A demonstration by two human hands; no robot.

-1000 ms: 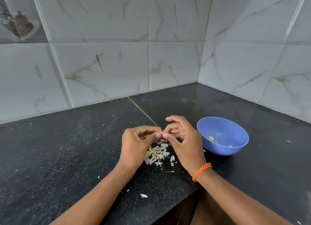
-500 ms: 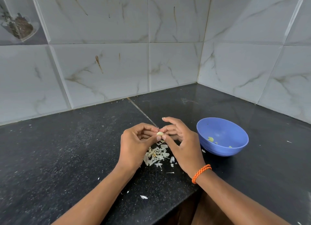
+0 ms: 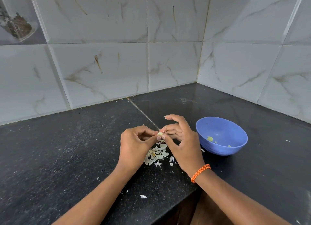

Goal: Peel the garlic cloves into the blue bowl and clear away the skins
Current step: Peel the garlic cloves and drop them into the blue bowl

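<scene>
- Nearest me, one loose skin flake (image 3: 143, 196) lies on the dark worktop (image 3: 50, 157), close to its front edge; it will need collecting later.
- Further in, the pile of garlic skins (image 3: 157, 153) lies under and between my wrists.
- Above the pile, my left hand (image 3: 134, 145) has its grip pinched on the garlic clove (image 3: 160, 134), thumb and forefinger closed around it.
- My right hand (image 3: 182, 144) meets the clove from the other side, thumb and one fingertip together on it, the index finger raised clear.
- To do this well, I judge I should hold the clove over the pile, pick off any remaining skin with a nail without squeezing, and let flakes drop there.
- Just right of my right hand, the blue bowl (image 3: 235, 150) holds a few peeled pieces; the clove goes there once bare.
</scene>
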